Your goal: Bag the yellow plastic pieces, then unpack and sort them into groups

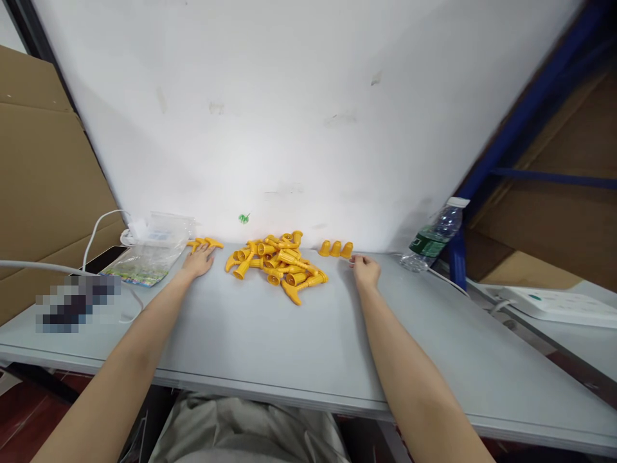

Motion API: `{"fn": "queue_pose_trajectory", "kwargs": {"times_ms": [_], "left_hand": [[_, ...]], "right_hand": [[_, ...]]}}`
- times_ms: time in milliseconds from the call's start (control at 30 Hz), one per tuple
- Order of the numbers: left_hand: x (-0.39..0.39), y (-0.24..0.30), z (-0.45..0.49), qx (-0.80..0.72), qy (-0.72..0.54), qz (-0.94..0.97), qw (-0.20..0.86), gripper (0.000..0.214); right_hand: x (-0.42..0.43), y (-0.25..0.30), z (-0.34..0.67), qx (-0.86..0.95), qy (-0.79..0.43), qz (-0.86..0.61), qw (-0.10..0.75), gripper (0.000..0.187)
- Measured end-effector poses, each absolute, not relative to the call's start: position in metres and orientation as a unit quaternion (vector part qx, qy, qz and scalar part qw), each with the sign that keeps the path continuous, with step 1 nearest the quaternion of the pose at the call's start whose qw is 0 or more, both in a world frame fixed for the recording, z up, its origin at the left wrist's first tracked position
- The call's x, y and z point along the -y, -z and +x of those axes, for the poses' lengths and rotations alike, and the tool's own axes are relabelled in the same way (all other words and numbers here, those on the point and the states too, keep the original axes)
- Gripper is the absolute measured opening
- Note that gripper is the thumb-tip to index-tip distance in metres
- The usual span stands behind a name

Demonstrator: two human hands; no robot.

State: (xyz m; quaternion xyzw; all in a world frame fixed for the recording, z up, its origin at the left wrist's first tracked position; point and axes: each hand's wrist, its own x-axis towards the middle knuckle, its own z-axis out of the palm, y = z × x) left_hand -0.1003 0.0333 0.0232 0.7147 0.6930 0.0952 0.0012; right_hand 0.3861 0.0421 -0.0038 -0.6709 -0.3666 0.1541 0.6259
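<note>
A loose pile of yellow plastic parts, T-shaped handles and flared cups, lies mid-table near the white wall. To its left, several yellow T-shaped handles sit side by side against the wall. My left hand rests over them with its fingers spread, fingertips touching the handles. On the pile's right, 3 yellow cups stand upside down in a row. Just in front of the rightmost cup is my right hand, its fingers curled and pinched together; whatever lies between them is too small to make out.
A plastic bottle leans against the wall at right, beside a blue metal frame and a white power strip. At left lie a clear plastic bag, a dark phone and white cables. A cardboard box borders the left side.
</note>
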Motion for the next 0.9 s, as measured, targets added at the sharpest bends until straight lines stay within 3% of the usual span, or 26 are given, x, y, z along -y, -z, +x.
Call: {"fn": "queue_pose_trajectory", "kwargs": {"times_ms": [233,367,533,633,733,833,900], "left_hand": [[-0.032,-0.026,-0.099,-0.705,-0.080,0.705,0.006,0.053],[-0.029,-0.027,-0.092,-0.710,-0.112,0.695,-0.001,0.049],[-0.028,-0.040,-0.069,-0.712,-0.273,0.646,0.021,0.042],[-0.025,-0.055,-0.041,-0.675,-0.399,0.616,0.075,0.043],[-0.018,-0.066,-0.010,-0.617,-0.496,0.601,0.113,0.044],[-0.005,-0.067,0.014,-0.562,-0.554,0.607,0.094,0.041],[0.008,-0.065,0.023,-0.529,-0.554,0.642,0.038,0.037]], "right_hand": [[-0.029,-0.014,0.371,0.426,-0.007,-0.673,0.605,0.025],[-0.019,-0.041,0.335,0.568,0.004,-0.585,0.579,0.033],[-0.008,-0.069,0.279,0.753,-0.061,-0.517,0.401,0.027],[-0.002,-0.072,0.255,0.811,-0.056,-0.512,0.278,0.025],[0.001,-0.069,0.242,0.822,-0.026,-0.527,0.212,0.024],[0.004,-0.069,0.241,0.819,0.021,-0.530,0.218,0.019],[0.007,-0.072,0.244,0.808,0.045,-0.517,0.278,0.021]]}}
